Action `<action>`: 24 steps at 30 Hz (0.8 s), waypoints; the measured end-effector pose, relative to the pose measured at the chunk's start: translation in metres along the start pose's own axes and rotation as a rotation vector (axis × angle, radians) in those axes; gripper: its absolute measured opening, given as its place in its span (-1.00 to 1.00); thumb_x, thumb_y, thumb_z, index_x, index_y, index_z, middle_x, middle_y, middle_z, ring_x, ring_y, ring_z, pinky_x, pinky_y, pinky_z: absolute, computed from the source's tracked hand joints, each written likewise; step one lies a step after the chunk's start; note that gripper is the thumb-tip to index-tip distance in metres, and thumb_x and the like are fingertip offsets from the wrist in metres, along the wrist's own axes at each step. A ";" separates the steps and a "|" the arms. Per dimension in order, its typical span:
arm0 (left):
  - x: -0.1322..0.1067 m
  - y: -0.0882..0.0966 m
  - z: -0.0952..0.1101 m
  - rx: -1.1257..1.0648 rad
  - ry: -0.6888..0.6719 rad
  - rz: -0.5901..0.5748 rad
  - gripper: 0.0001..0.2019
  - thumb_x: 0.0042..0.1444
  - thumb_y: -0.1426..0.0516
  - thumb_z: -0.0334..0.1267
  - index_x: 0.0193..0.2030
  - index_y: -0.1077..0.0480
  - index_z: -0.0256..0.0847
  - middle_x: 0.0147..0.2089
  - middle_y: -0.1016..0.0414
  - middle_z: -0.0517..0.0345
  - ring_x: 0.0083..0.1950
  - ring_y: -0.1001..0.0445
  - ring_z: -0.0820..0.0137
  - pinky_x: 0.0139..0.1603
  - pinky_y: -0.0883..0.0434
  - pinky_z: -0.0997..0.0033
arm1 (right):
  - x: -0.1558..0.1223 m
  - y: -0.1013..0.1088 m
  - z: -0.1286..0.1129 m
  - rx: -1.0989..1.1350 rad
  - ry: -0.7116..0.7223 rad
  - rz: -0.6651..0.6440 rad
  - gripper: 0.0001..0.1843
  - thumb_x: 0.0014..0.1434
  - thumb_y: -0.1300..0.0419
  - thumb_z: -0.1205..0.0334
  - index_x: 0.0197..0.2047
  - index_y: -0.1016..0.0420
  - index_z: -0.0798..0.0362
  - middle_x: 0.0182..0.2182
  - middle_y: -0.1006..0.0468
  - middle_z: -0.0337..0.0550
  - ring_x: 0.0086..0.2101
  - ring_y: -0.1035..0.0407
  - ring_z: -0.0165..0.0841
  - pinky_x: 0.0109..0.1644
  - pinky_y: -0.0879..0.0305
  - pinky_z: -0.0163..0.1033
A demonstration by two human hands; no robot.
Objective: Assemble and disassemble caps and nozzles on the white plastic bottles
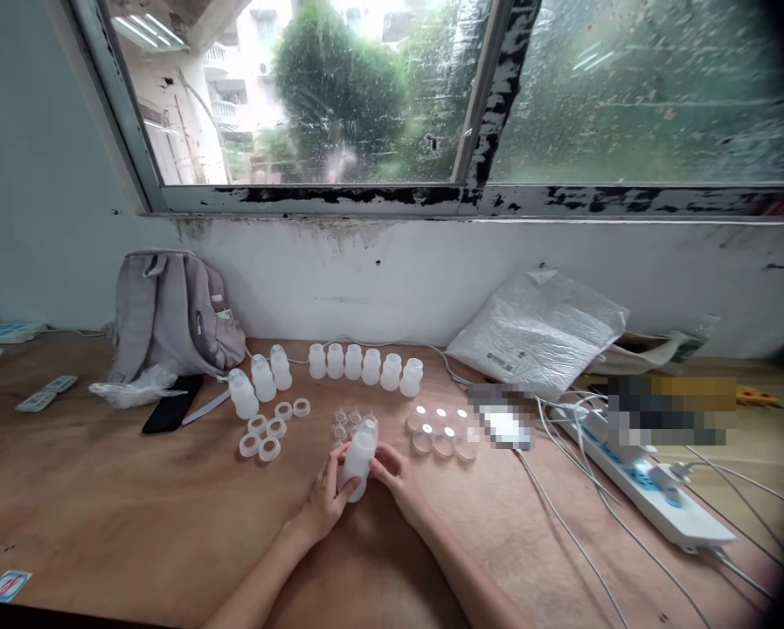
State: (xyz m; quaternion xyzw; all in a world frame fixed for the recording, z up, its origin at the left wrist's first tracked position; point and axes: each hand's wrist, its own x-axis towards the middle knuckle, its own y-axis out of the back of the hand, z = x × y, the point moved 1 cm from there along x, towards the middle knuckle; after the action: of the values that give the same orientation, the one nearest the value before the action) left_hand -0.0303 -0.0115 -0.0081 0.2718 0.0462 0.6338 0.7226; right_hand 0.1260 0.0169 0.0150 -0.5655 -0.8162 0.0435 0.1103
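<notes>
A frosted white baby bottle [358, 463] leans slightly to the right between my two hands, a nipple and ring on its top. My left hand [326, 496] wraps around its lower body. On the other side, the fingers of my right hand [395, 479] grip the bottle near its upper part. Just behind it lie several clear nipples [340, 418], partly hidden by the bottle. To the left are several white screw rings [276, 427]. Clear dome caps [444, 444] lie in rows to the right, several with white discs beside them.
Open bottles [353, 362] stand in a row near the wall; three topped bottles [263, 377] stand left of them. A grey backpack [169, 306], black phone [172, 405] and plastic bag [139, 387] sit left. Right are a silver mailer bag [542, 328], white cables and a power strip [654, 485].
</notes>
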 end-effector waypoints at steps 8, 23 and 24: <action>-0.009 0.003 -0.009 0.045 0.078 0.036 -0.46 -0.08 -0.16 -0.14 0.04 -0.05 -0.11 -0.09 -0.39 0.07 -0.10 -0.41 0.30 -0.08 -0.35 0.22 | -0.003 -0.001 0.005 -0.077 0.046 0.036 -0.70 0.01 -0.16 0.04 -0.20 -0.45 -0.01 -0.27 -0.50 -0.13 -0.26 -0.36 -0.25 -0.21 -0.30 -0.16; 0.030 0.060 0.094 0.414 -0.190 -0.084 -0.76 -0.01 -0.08 -0.12 -0.19 -0.35 -0.12 -0.25 -0.42 0.12 -0.18 -0.33 0.31 -0.13 -0.29 0.29 | 0.002 0.011 0.012 -0.044 0.049 0.263 -0.71 -0.03 -0.18 0.01 -0.29 -0.44 0.04 -0.49 -0.43 -0.21 -0.51 -0.29 -0.40 -0.47 -0.24 -0.30; 0.033 0.062 0.096 0.438 -0.200 -0.124 -0.77 -0.02 -0.09 -0.13 -0.20 -0.36 -0.12 -0.26 -0.43 0.13 -0.19 -0.33 0.31 -0.14 -0.29 0.31 | 0.002 0.011 0.012 -0.047 0.052 0.265 -0.71 -0.03 -0.18 0.01 -0.30 -0.44 0.04 -0.49 -0.43 -0.21 -0.52 -0.29 -0.40 -0.48 -0.24 -0.30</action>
State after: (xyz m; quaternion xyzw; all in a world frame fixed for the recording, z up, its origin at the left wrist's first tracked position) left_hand -0.0396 -0.0100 0.1105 0.4801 0.1275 0.5330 0.6849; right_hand 0.1327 0.0230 0.0017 -0.6716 -0.7321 0.0239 0.1117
